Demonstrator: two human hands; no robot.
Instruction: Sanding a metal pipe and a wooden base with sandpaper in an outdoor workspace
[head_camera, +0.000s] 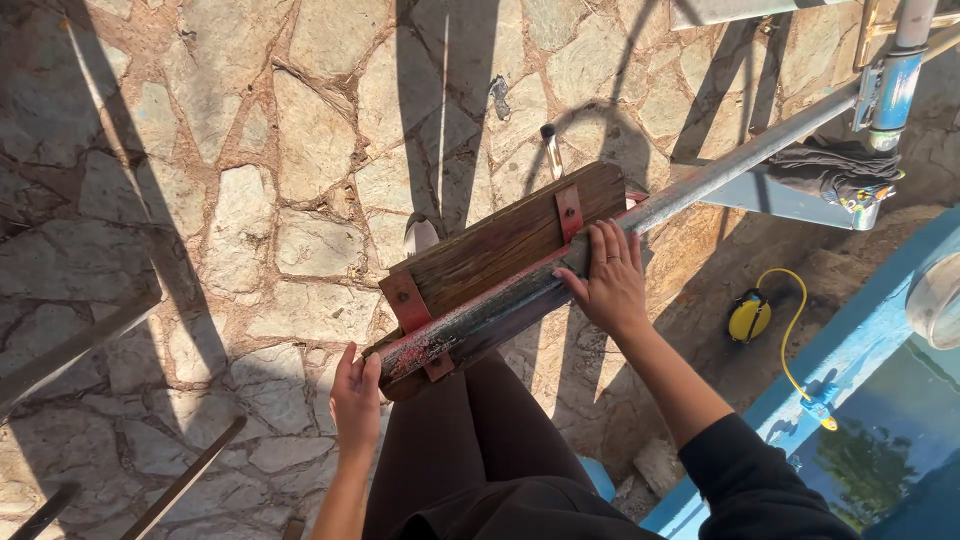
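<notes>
plank (505, 240) lies slantwise at frame centre, on a pipe (740, 160) running to 2 o'clock | left hand (355, 395) clasps its 7 o'clock end | right hand (612, 285) flat, fingers spread, on 4 o'clock edge | best steadied by both hands together.

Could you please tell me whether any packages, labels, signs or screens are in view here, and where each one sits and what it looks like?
None of these shows: no package, label, sign or screen.
The left hand grips the near end of a worn wooden plank with red metal brackets.
The right hand rests flat on the plank's edge, beside a grey metal pole.
A round yellow tool with a yellow cord lies on the ground to the right.
</notes>
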